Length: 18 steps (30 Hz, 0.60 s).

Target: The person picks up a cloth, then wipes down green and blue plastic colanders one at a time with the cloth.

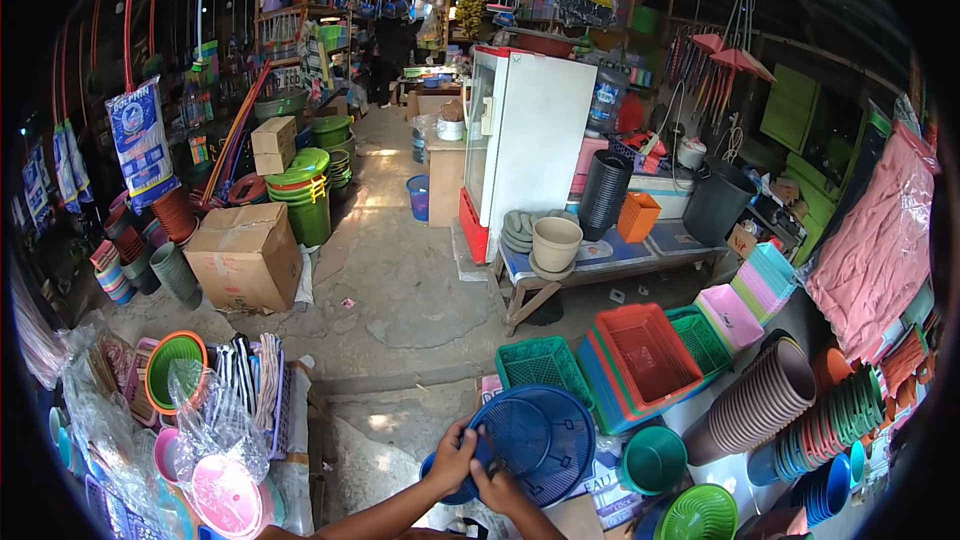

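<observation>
A round blue plastic basket (540,445) with perforated sides is held tilted at the lower middle. My left hand (455,460) grips its left rim, fingers curled over the edge. Lower and to the right, my right hand (497,488) also has hold of this basket, its fingertips partly hidden. Another blue plastic piece (440,485) shows beneath my left hand; whether it is separate is unclear. Around the basket are a green rectangular basket (540,365), a stack of colored trays (640,350), a green bucket (652,460) and a lime green basket (700,515).
A concrete step (400,378) crosses the floor. Pink tubs and bagged goods (230,485) crowd the lower left. Ahead stand a cardboard box (240,260), green bins (300,200), a white fridge (530,140) and a low bench (640,260) with pots. Stacked pots (750,400) fill the right.
</observation>
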Available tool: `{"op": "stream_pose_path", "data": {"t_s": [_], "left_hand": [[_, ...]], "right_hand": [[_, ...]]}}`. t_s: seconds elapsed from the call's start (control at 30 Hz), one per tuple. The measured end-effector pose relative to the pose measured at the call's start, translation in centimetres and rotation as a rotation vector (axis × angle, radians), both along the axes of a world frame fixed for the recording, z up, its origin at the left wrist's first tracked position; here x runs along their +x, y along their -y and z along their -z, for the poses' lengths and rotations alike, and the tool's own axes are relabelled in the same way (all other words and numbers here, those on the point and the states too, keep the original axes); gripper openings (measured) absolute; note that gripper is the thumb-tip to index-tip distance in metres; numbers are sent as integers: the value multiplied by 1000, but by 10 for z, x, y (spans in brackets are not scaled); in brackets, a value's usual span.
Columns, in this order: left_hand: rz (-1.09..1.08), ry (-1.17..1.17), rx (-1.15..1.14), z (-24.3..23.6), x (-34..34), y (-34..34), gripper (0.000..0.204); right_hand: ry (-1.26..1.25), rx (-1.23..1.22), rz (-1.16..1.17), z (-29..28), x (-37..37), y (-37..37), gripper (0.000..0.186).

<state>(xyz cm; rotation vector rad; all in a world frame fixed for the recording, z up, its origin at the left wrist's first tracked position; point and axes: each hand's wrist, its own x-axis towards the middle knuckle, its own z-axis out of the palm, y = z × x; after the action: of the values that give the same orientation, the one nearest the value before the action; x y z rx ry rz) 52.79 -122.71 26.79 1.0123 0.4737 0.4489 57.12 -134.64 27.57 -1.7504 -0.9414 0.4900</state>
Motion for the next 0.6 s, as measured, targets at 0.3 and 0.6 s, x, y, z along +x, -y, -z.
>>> {"op": "stream_pose_path", "data": {"t_s": [0.3,0.6], "left_hand": [[-81,-48,136,-2,-1,-23,62],[403,-48,1615,-50,-38,-27,43]], "right_hand": [[412,-393,-99,-4,-41,66,51],[783,-286,-224,-9,38,126,46]]}}
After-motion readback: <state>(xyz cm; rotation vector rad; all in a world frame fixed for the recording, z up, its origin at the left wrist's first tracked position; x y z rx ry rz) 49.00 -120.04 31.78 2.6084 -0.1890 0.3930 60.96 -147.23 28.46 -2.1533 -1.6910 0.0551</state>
